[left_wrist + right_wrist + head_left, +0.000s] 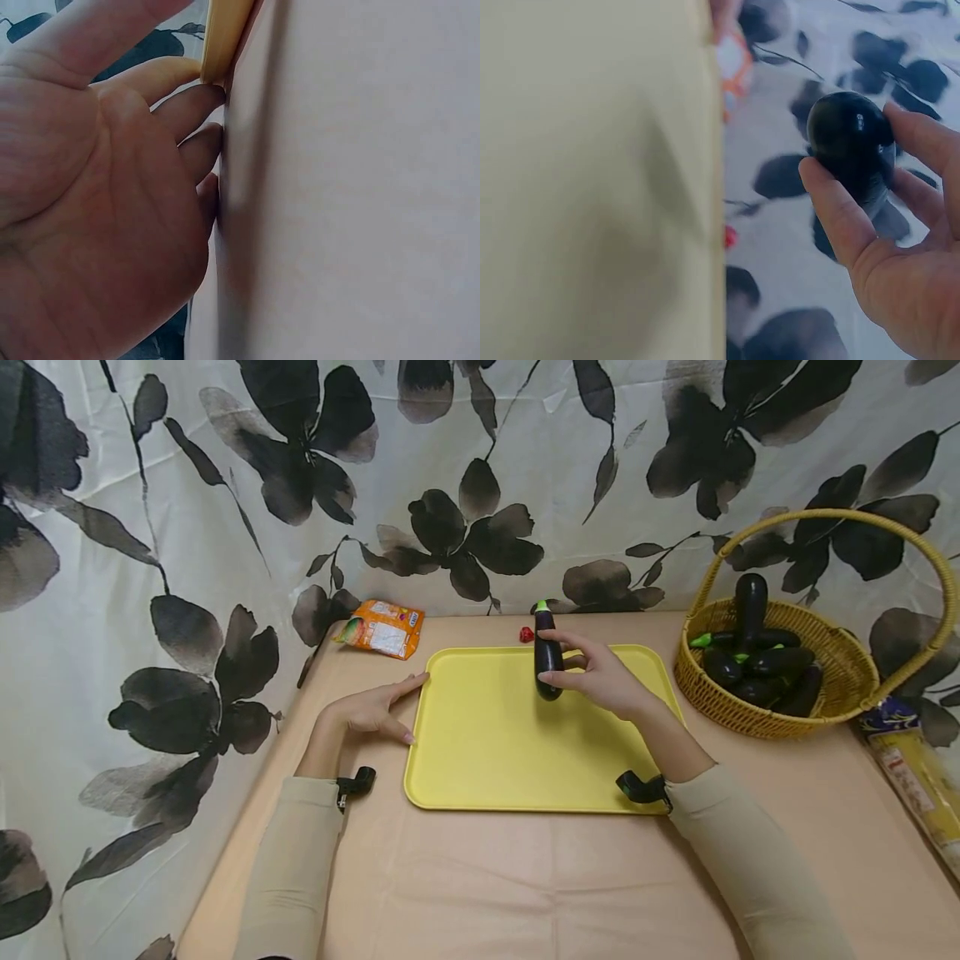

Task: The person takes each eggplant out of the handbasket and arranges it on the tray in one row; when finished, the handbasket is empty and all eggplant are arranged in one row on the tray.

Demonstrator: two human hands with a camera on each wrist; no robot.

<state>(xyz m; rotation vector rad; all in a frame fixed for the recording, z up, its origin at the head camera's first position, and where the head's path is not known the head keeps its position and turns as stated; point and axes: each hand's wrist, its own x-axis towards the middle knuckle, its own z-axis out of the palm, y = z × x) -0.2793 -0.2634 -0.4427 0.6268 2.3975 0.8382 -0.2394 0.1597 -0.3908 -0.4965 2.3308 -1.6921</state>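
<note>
A dark eggplant with a green stem is pinched between the thumb and fingers of my right hand. It is held lengthwise over the yellow tray, stem end pointing to the back. From the right wrist view, the eggplant's rounded end stands well off the tray surface. My left hand is at the tray's left edge, thumb and fingers spread, fingertips right at the rim. In the left wrist view the palm faces the camera and the fingers reach the tray's edge.
A wicker basket with a tall handle stands at the right, holding several eggplants. An orange packet lies behind the tray, a small red thing at its back edge. A yellow-and-blue package lies at the far right.
</note>
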